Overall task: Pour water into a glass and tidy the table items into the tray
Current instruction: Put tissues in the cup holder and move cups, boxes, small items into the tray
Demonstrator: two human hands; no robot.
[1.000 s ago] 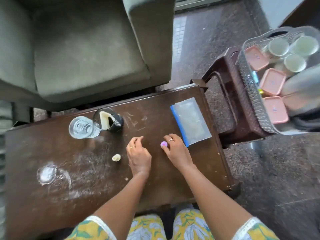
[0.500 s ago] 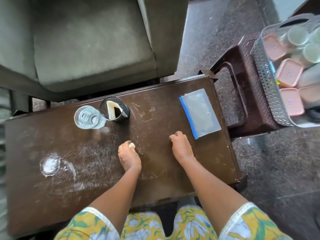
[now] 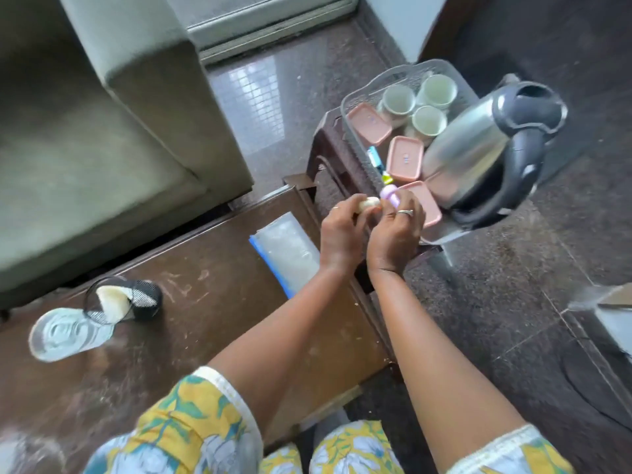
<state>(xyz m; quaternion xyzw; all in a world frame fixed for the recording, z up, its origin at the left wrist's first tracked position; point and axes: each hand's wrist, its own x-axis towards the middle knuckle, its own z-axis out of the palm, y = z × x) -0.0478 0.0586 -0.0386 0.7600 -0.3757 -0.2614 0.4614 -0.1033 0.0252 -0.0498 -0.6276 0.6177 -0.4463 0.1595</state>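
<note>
Both small bits lifted off the table (image 3: pixel 205 285) | left hand (image 3: pixel 342 234) pinching cream piece (image 3: pixel 369 203), right hand (image 3: pixel 393 234) gripping lilac piece (image 3: pixel 492 196) | poised at tray (image 3: pixel 362 97) edge | glass (image 3: pixel 65 333) already filled

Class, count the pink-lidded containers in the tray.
3: pink-lidded containers at the tray's far left, middle, and near end, partly behind the right hand. The kettle may hide more.

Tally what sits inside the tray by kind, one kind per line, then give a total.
Pink-lidded boxes: 3
Pale round cups: 3
Steel kettle: 1
Small blue item and yellow-green item along the tray wall, too blurred to name: 2
Total: 9
</note>
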